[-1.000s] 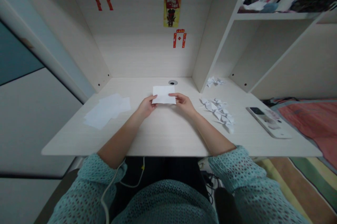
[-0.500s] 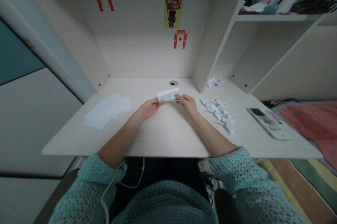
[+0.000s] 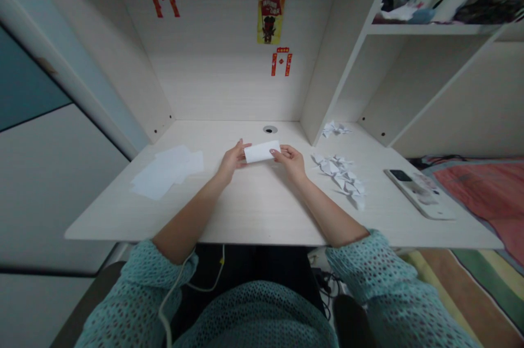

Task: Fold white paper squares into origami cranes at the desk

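A small white sheet of paper (image 3: 262, 151), folded in half into a narrow strip, lies on the pale wooden desk (image 3: 262, 211) just in front of me. My left hand (image 3: 232, 160) pinches its left end, fingers closed on the paper. My right hand (image 3: 291, 158) holds the right end the same way, fingertips pressed on the folded edge.
A loose stack of white sheets (image 3: 166, 171) lies on the desk's left part. Several folded paper figures (image 3: 341, 173) sit to the right, more (image 3: 334, 129) in the shelf bay. A remote control (image 3: 418, 192) lies far right. A cable hole (image 3: 269, 129) is behind the paper.
The flat sheet has been folded over toward the back into a narrow strip, and both hands have shifted slightly away from me to its two ends.
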